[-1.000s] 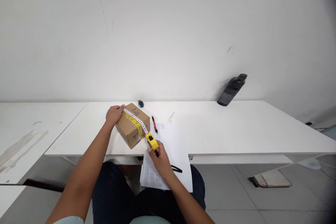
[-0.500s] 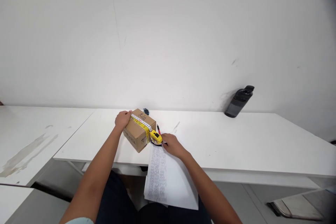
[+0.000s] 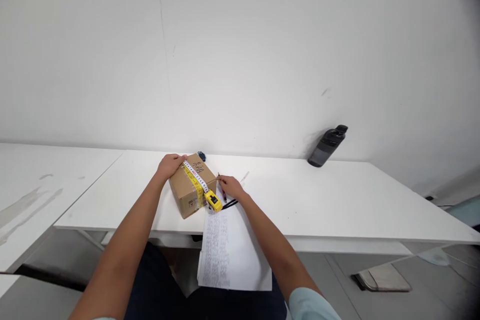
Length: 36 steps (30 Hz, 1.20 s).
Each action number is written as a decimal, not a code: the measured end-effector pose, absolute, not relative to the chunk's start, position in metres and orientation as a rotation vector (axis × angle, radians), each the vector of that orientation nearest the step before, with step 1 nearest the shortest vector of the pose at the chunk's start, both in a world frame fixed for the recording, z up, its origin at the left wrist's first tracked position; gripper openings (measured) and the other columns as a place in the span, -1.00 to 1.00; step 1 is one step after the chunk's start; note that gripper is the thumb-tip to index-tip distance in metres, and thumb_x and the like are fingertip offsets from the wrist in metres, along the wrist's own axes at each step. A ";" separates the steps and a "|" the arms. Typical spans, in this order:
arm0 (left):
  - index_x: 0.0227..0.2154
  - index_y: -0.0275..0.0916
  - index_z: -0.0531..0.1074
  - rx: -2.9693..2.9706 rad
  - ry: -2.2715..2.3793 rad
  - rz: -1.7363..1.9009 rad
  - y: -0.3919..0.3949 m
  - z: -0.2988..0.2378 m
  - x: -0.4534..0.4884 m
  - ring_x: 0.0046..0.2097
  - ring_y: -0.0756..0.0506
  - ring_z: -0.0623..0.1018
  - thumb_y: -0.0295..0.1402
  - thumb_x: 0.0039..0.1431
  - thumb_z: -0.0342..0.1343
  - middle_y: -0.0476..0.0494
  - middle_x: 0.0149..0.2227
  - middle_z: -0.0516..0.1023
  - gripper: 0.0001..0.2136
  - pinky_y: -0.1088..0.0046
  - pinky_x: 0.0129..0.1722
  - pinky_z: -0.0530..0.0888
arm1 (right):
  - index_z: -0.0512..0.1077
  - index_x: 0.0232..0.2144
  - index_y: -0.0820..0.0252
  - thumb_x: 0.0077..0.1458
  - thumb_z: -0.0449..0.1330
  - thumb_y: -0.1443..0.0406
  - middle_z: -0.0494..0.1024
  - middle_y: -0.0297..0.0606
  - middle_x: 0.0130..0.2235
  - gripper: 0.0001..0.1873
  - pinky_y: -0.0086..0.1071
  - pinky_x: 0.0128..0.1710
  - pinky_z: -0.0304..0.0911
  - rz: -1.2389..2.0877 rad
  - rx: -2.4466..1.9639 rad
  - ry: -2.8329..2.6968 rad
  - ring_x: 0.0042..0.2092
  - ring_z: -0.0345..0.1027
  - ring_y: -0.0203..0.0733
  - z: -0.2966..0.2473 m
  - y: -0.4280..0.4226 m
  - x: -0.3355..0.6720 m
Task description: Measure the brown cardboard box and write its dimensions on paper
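Observation:
A small cardboard box (image 3: pixel 185 195) stands on the white table (image 3: pixel 318 200) near its front edge. A measuring tape's blade (image 3: pixel 195 180) lies across the box top. Its yellow case (image 3: pixel 213 201) rests at the box's near right corner, a black strap (image 3: pixel 230 204) trailing from it. My left hand (image 3: pixel 169 165) presses the tape's end against the box's far left edge, fingers curled over it. My right hand (image 3: pixel 230 187) is just right of the box, its fingers pinched on a red and black pen (image 3: pixel 222 191) lying on the table.
A printed sheet of paper (image 3: pixel 228 245) hangs over the table's front edge onto my lap. A small dark object (image 3: pixel 201 155) sits behind the box. A black bottle (image 3: pixel 328 146) leans on the wall at right. Another white table (image 3: pixel 37 190) adjoins at left.
My right hand has let go of the yellow tape case, which now rests by the box, and has moved up to the pen. My left hand stays on the box's far edge.

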State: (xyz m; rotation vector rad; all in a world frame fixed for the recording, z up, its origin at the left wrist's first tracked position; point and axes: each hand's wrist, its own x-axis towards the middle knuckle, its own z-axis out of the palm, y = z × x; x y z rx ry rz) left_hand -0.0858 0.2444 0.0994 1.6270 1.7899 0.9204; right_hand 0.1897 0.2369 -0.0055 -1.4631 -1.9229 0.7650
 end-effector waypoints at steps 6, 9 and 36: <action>-0.49 -0.23 0.53 1.602 1.722 0.908 0.248 0.103 -0.083 -0.42 -0.11 0.53 0.13 -0.05 0.16 -0.10 -0.46 0.60 -0.55 0.46 -0.48 0.37 | 0.41 -0.10 0.21 0.14 0.04 -0.11 0.55 -0.23 -0.36 -0.45 -0.36 -0.32 0.26 0.879 -1.275 -1.588 -0.30 0.42 -0.17 -0.018 0.210 0.226; -0.48 -0.24 0.53 1.554 1.711 0.924 0.248 0.104 -0.081 -0.42 -0.11 0.54 0.12 -0.10 0.21 -0.10 -0.46 0.60 -0.55 0.46 -0.47 0.38 | 0.41 -0.39 0.18 0.05 0.10 -0.18 0.45 -0.31 -0.46 -0.46 -0.36 -0.32 0.22 0.865 -1.285 -1.493 -0.36 0.33 -0.20 -0.030 0.194 0.224; -0.50 -0.25 0.54 1.554 1.712 0.967 0.249 0.102 -0.078 -0.48 -0.05 0.49 0.10 -0.07 0.22 -0.06 -0.49 0.57 -0.56 0.51 -0.53 0.38 | 0.42 -0.63 0.14 0.13 0.05 -0.05 0.42 -0.31 -0.57 -0.50 -0.32 -0.33 0.15 0.827 -1.359 -1.326 -0.41 0.26 -0.16 -0.037 0.193 0.228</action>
